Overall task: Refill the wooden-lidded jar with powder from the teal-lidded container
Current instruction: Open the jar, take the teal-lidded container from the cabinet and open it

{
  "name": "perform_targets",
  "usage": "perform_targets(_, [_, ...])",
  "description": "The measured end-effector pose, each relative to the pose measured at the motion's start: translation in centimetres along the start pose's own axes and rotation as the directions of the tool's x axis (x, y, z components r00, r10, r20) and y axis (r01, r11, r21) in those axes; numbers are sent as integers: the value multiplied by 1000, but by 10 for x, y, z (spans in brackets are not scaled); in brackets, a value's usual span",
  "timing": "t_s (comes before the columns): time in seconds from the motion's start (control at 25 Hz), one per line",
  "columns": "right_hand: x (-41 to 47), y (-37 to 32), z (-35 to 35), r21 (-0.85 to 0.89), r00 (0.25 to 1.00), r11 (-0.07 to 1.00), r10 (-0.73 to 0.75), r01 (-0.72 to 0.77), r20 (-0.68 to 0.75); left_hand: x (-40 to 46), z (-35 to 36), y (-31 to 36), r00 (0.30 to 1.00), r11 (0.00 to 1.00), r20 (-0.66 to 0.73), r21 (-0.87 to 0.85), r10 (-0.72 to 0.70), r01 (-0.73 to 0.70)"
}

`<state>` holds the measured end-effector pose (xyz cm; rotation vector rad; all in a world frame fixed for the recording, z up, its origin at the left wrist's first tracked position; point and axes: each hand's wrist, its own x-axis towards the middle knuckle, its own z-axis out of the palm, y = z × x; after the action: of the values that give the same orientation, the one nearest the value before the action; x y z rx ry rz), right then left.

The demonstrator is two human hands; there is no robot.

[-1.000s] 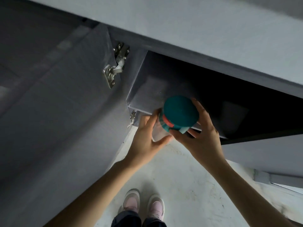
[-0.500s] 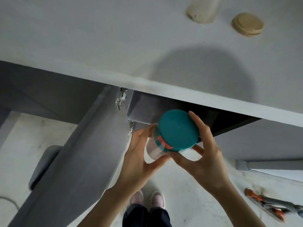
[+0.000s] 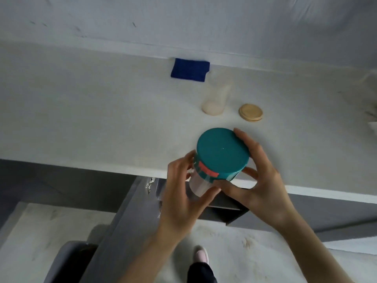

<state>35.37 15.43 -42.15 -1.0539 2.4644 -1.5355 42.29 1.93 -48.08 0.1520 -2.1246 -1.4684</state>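
I hold a clear container with a wide teal lid [image 3: 222, 152] over the front edge of the white counter [image 3: 102, 119]. My left hand [image 3: 183, 193] wraps its clear body from the left and below. My right hand [image 3: 259, 180] grips the rim of the teal lid from the right. Farther back on the counter stands an open clear jar [image 3: 216, 99] with a little pale powder at its bottom. Its round wooden lid [image 3: 251, 112] lies flat just right of it.
A blue cloth [image 3: 189, 71] lies at the back of the counter by the wall. Below the counter a grey cabinet door [image 3: 122, 231] stands open to my left. A dark bin [image 3: 67, 260] sits on the floor at lower left. My shoe [image 3: 201, 255] shows below.
Both hands have lifted the teal-lidded container out of the cabinet and up to the counter's front edge. My view has tilted up, bringing the jar, wooden lid and blue cloth into sight.
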Motion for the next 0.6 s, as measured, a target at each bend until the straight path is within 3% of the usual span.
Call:
perform_targets(0.24, [68, 19, -39, -7, 1000, 1000, -21, 21, 7, 79, 28, 8, 999, 999, 20, 27, 40, -40])
perform_targets(0.6, [152, 86, -77, -71, 991, 997, 29, -20, 128, 158, 82, -16, 987, 988, 41, -8, -155, 156])
